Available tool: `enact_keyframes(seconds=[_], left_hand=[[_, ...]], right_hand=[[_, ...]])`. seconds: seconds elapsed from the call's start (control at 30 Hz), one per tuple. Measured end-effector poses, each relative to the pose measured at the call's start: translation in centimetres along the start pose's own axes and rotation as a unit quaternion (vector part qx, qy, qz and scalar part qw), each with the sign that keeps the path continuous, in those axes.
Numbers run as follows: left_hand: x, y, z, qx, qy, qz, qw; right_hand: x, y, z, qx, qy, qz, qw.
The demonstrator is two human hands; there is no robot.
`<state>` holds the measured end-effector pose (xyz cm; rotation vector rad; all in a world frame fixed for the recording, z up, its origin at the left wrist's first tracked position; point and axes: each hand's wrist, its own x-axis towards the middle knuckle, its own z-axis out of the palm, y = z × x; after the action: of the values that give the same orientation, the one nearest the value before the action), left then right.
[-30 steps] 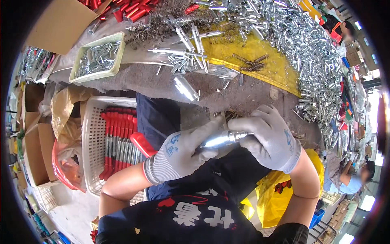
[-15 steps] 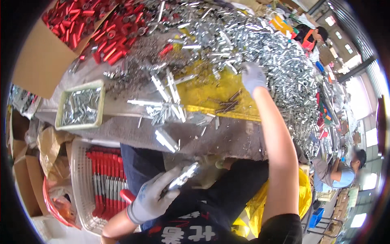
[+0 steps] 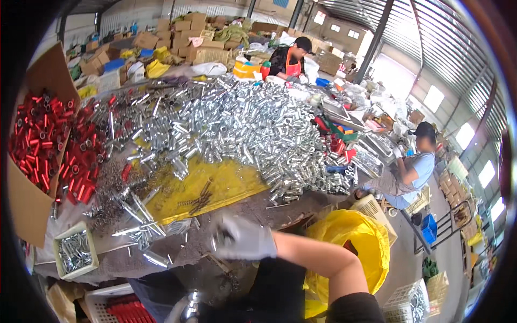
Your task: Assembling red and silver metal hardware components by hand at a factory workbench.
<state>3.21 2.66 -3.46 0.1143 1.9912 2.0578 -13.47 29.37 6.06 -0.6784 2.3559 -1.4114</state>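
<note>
My right hand, in a pale grey glove, is above the near edge of the table with its fingers curled in. Blur hides what they hold, if anything. At the lower edge, my gloved left hand is partly cut off and grips a shiny metal tube. On the table by my right hand lie dark coil springs, on a yellow sheet. To their left are long silvery rods and small metal pins. A large heap of silvery metal tubes spreads behind them.
Red tubes fill a cardboard box at left. A pale tray holds small metal pins. Below it, a white basket contains red-handled pieces. A yellow bag stands at right. Two people work beyond the heap.
My right hand has come back from the metal heap toward my body. My left hand still holds the metal tube, now lower in view. The view has tilted up toward the room.
</note>
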Motion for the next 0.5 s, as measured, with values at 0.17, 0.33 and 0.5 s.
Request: enact_keyframes(seconds=[0.17, 0.33, 0.5], left_hand=[[-0.5, -1.1, 1.4, 0.021, -0.063, -0.039, 0.997], [-0.7, -0.1, 3.0, 0.246, -0.132, 0.061, 0.958], [-1.5, -0.4, 3.3, 0.269, -0.099, 0.049, 0.957]], right_hand=[[-6.8, 1.8, 5.7, -0.241, -0.122, -0.257, 0.928], [-9.2, 1.4, 9.1, -0.286, -0.174, -0.226, 0.915], [-10.4, 4.4, 10.7, -0.067, -0.077, -0.112, 0.989]])
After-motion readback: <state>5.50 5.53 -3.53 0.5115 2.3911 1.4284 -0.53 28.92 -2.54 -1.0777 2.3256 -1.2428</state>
